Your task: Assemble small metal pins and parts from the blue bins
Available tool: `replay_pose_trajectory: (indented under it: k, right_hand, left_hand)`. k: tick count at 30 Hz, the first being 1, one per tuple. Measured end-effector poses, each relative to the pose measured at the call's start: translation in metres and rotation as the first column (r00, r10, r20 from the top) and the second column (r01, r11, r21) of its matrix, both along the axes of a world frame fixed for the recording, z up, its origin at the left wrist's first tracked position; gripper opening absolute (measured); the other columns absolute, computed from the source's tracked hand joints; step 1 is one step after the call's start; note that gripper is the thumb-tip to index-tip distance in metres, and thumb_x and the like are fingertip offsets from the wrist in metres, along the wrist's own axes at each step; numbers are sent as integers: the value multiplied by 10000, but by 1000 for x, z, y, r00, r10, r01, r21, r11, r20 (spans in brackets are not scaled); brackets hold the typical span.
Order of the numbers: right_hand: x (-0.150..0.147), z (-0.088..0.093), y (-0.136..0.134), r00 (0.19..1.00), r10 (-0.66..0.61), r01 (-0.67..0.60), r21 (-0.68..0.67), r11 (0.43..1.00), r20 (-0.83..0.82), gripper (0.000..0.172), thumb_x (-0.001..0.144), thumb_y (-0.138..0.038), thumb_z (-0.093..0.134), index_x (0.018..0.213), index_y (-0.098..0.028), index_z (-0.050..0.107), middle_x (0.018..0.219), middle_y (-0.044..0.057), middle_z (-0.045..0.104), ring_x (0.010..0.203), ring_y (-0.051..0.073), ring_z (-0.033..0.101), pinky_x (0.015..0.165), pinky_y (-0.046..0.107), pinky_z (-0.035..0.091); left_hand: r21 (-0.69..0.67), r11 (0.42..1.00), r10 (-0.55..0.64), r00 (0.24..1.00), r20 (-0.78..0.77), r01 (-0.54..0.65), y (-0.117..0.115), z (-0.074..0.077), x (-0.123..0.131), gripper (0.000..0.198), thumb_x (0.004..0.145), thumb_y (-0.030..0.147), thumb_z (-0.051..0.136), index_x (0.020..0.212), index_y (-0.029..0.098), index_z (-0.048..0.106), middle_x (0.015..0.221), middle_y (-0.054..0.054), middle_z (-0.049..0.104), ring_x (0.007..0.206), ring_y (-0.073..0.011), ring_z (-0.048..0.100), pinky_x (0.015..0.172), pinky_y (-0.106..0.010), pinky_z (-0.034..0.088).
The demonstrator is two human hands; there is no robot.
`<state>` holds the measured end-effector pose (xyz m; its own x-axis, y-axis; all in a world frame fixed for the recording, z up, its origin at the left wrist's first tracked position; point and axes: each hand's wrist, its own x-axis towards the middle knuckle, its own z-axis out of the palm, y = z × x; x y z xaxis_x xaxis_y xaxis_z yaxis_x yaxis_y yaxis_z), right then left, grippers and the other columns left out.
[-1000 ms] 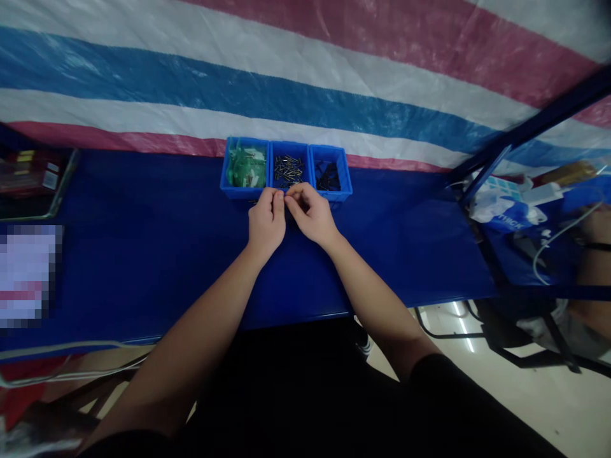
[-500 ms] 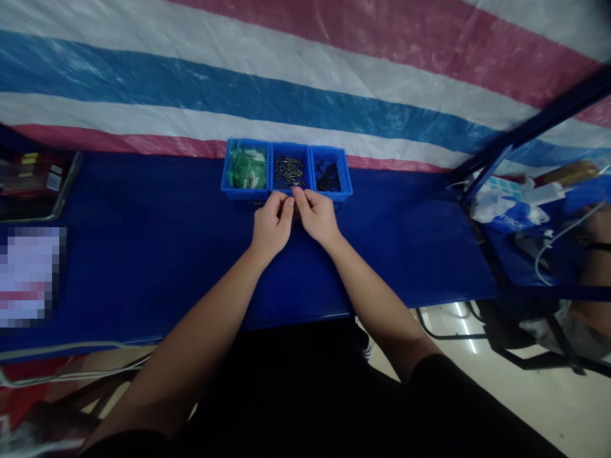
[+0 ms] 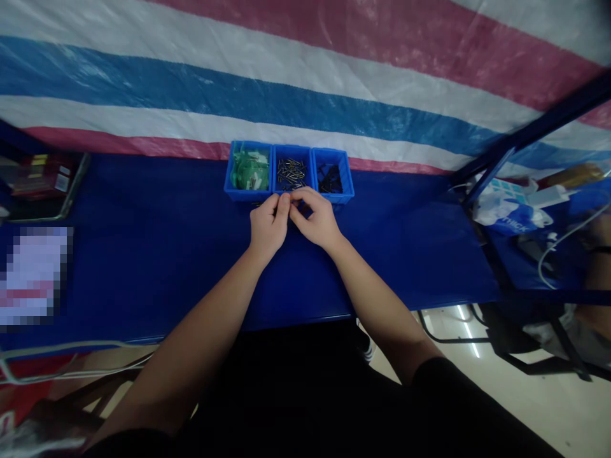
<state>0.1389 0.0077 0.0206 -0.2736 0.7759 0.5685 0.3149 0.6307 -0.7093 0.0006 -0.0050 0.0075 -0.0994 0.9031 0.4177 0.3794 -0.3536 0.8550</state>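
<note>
My left hand (image 3: 269,222) and my right hand (image 3: 316,218) meet just in front of the blue bins. Both are closed, with fingertips and thumbs pinched close together. Whatever they hold is too small and hidden to make out. Behind them, the middle blue bin (image 3: 275,166) holds many screws (image 3: 292,172). In the left bin lies a green plastic bag (image 3: 251,168) with whitish pieces in it. Small black parts (image 3: 330,179) fill the bottom of the right bin.
The bins stand on a blue table (image 3: 191,254) against a striped tarp (image 3: 267,83). A tray with boxes (image 3: 45,181) is at far left, near a blurred-out sheet (image 3: 35,273). Beyond a metal frame post at right lie a plastic bag (image 3: 510,216) and a white cable (image 3: 563,251). Another person's arm (image 3: 599,254) shows there.
My right fingers have curled and shifted, with the thumb now lower and apart from the left thumb. The left hand has turned slightly. The view has shifted a little.
</note>
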Motion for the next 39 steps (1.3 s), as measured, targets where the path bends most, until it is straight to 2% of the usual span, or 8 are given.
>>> replay_pose_trajectory:
  k: [6,8,12,15,17,25,31,39]
  right_hand:
    - [-4,-3,-1,997,20,-34,-206,978,-69,304,949,-260,485,1234,-208,576,972,43,636,835,140,605,758,302,538]
    - [-4,-4,0,994,1,-28,-248,968,-108,290,953,-275,466,1206,-213,592,934,37,625,814,141,597,759,309,540]
    - [-4,-3,4,969,-92,0,-374,927,-227,206,920,-307,528,1079,-217,622,910,29,636,785,138,600,719,304,541]
    - [-4,-4,7,933,-170,-3,-480,877,-318,179,872,-320,603,1015,-213,610,852,17,634,734,129,595,643,276,526]
    - [-4,-5,8,920,-176,-31,-515,857,-349,179,840,-328,641,966,-208,598,817,8,627,713,122,592,620,263,516]
    - [-4,-11,7,930,-113,-67,-461,885,-351,222,826,-372,673,926,-186,603,793,4,629,710,116,598,688,281,522]
    - [-3,-12,5,962,-90,-13,-373,928,-259,213,865,-368,636,964,-180,623,863,28,663,792,127,626,758,293,520]
    - [-2,-9,1,983,-94,47,-283,958,-155,178,902,-338,599,993,-189,635,866,24,658,782,131,608,718,285,493]
  left_hand:
    - [-31,995,-92,991,93,95,2,-5,-1,464,985,521,444,665,190,500,552,18,478,528,-99,467,521,-250,366]
    - [-33,994,-104,991,81,106,1,-7,0,405,990,493,446,715,199,490,555,27,473,516,-97,467,532,-249,378]
    - [-52,990,-131,990,60,134,-2,-10,3,191,976,423,494,937,236,511,572,51,495,488,-97,484,521,-244,388]
    - [-70,989,-129,991,44,132,-2,-12,3,169,972,412,497,1012,248,505,571,60,503,471,-96,491,511,-239,389]
    - [-72,992,-106,994,34,108,-1,-13,3,176,976,414,487,1030,247,507,580,59,512,478,-95,503,521,-238,397]
    - [-61,998,-23,1000,5,23,-4,-8,2,189,977,396,490,1072,245,550,583,57,527,499,-96,516,552,-238,408]
    - [-79,997,4,1000,3,-4,-3,-10,0,173,966,400,505,1023,247,562,569,59,507,487,-98,495,539,-238,389]
    - [-91,996,20,1000,2,-20,-1,-13,0,222,970,449,487,952,237,552,602,45,539,525,-108,529,563,-240,420]
